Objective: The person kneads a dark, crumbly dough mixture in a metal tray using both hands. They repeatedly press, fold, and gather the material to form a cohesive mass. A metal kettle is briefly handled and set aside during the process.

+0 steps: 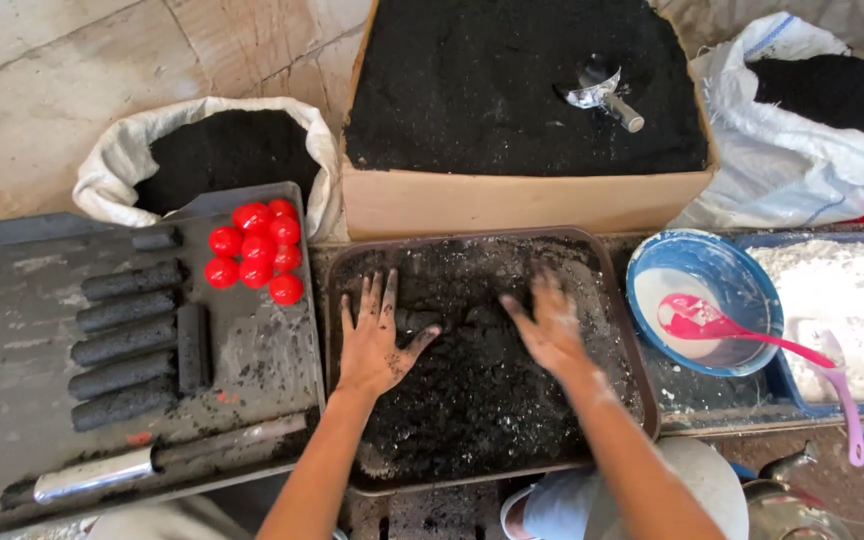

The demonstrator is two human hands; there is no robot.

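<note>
My left hand (pixel 374 338) lies flat with fingers spread on black powder in a brown tray (pixel 340 262). My right hand (pixel 549 322) is blurred, also flat on the powder, fingers apart. A small heap of black powder (pixel 472 330) sits between the two hands. Both hands are smeared with black dust and hold nothing.
A dark board (pixel 12 290) at left carries several black cylinders (pixel 124 340), red balls (pixel 257 250) and a metal tube (pixel 112 470). Behind are a cardboard box of black powder (pixel 522 200) with a metal scoop (pixel 602 92), two white sacks (pixel 117 160), a blue bowl (pixel 712 262) with pink spoon (pixel 712 322), and white powder (pixel 842 290).
</note>
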